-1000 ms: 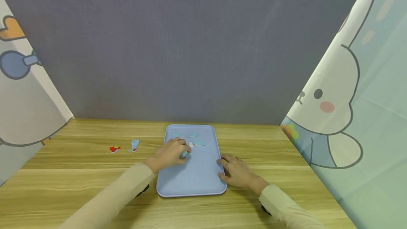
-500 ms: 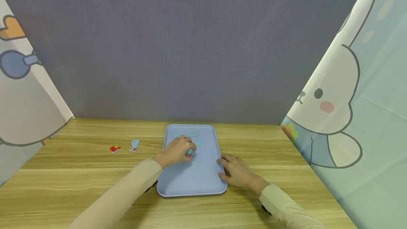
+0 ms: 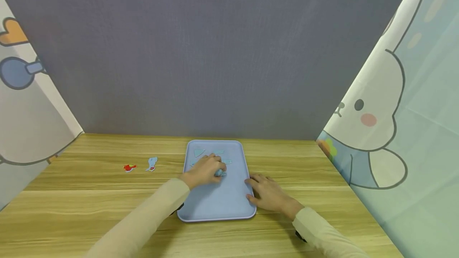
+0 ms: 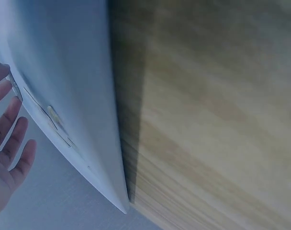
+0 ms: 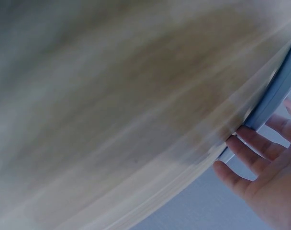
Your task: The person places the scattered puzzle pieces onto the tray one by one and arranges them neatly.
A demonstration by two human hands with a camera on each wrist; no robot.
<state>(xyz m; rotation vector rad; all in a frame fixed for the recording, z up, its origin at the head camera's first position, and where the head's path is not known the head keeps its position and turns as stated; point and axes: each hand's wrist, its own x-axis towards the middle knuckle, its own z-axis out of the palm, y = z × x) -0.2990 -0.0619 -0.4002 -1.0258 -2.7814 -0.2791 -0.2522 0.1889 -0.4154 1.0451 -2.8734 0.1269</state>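
Observation:
In the head view, a light blue tray (image 3: pixel 216 214) lies on the table. My left hand (image 3: pixel 203 170) is over its middle and pinches a small flat light blue cutout piece (image 3: pixel 219 172) between thumb and fingers; most of the piece is hidden. The left wrist view shows this thin piece (image 4: pixel 15 88) edge-on at the fingertips. Several pale blue flat pieces (image 3: pixel 199 152) lie in the tray's far half, partly covered by the hand. My right hand (image 3: pixel 268 193) rests at the tray's right rim, its fingers relaxed and touching the edge (image 5: pixel 267 108).
Left of the tray, a red cutout piece (image 3: pixel 129 168) and a blue cutout piece with a red spot (image 3: pixel 152 164) lie on the wooden table (image 3: pixel 89 202). A dark grey panel (image 3: pixel 201 59) rises behind the table, with printed cloths at both sides.
My left hand has slid to the right across the tray with the pinched piece. A piece at the tray's left side now shows behind it. The right hand stays where it was.

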